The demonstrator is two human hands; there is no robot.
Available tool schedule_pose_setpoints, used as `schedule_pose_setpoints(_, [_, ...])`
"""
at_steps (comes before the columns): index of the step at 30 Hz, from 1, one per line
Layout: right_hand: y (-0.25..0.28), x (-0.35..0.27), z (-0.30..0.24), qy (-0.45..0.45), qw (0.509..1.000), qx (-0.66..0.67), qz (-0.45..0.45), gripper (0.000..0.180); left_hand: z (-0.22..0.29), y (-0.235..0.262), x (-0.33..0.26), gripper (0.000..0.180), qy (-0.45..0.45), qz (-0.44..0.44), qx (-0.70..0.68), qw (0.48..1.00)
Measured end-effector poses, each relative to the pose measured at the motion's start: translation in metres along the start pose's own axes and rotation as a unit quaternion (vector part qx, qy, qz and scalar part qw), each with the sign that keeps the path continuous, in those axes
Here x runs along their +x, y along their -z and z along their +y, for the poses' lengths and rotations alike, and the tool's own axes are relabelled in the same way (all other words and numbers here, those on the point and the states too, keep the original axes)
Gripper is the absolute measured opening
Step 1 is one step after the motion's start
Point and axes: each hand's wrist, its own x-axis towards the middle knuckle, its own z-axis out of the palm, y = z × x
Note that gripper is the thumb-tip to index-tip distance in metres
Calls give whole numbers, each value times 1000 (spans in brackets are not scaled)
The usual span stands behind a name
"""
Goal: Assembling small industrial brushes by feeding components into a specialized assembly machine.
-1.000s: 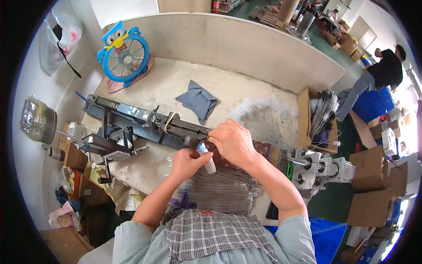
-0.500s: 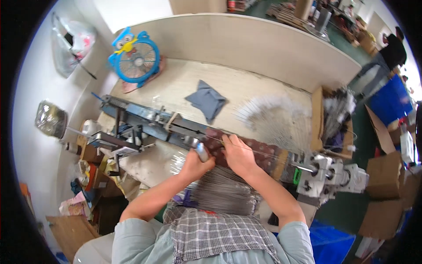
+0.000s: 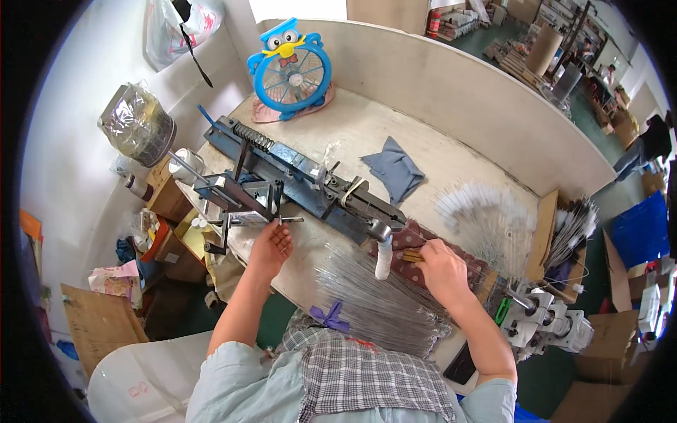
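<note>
From the head view, my left hand (image 3: 272,245) is loosely open, palm turned partly up and fingers slightly curled, with nothing in it that I can see; its fingertips are just beside a thin metal rod (image 3: 290,220) on the crank frame (image 3: 240,197), and I cannot tell whether they touch. My right hand (image 3: 443,269) is bent nearly closed, thumb and fingers pinching a small yellowish piece (image 3: 412,256) that pokes out to the left of the fingertips, its long axis running roughly left to right above the dotted brown cloth (image 3: 416,236). Left of that hand, just past the piece, hangs the white handle (image 3: 383,262), its length pointing back toward me; my right hand is clearly nearer to it than my left. The long dark bench tool (image 3: 300,166) slants from the handle away to the far left, beyond my left hand. Between my two forearms, nearer my body, lies a thick spread of thin wires (image 3: 374,296), with a purple ribbon (image 3: 330,316) at its left edge.
</note>
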Motion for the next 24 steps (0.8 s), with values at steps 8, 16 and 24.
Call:
schedule_pose_setpoints(8, [2, 5, 1, -74, 994, 15, -85, 32, -8, -4, 3, 17, 9, 9, -81, 997])
schedule_pose_setpoints(16, [-4, -1, 3, -20, 998, 20, -57, 14, -28, -28, -7, 12, -154, 70, -17, 985])
schedule_pose_setpoints(24, [78, -27, 5, 35, 983, 118, 133, 26, -104, -163, -96, 15, -45, -274, 180, 944])
